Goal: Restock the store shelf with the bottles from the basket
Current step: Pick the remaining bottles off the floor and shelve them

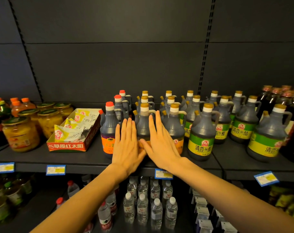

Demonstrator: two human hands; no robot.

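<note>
Two bare hands reach toward a dark store shelf [75,159] crowded with goods. The left hand [127,145] and right hand [161,142] lie flat with fingers straight and close together, palms pressed against the front dark bottle [143,121] at the shelf's front edge; they cover most of its orange label. This bottle is smooth dark plastic with a side handle, a white neck and a gold cap. A red-capped bottle [109,130] stands just beside it on the left, and green-labelled vinegar bottles [201,133] crowd the right. Toward the left end sit an open red cardboard tray of packets [72,132] and glass jars of yellow fruit [20,134]. Blue price tags [55,170] hang on the front edge. Below, clear water bottles [143,207] are dim and blurred. No basket is in view.
</note>
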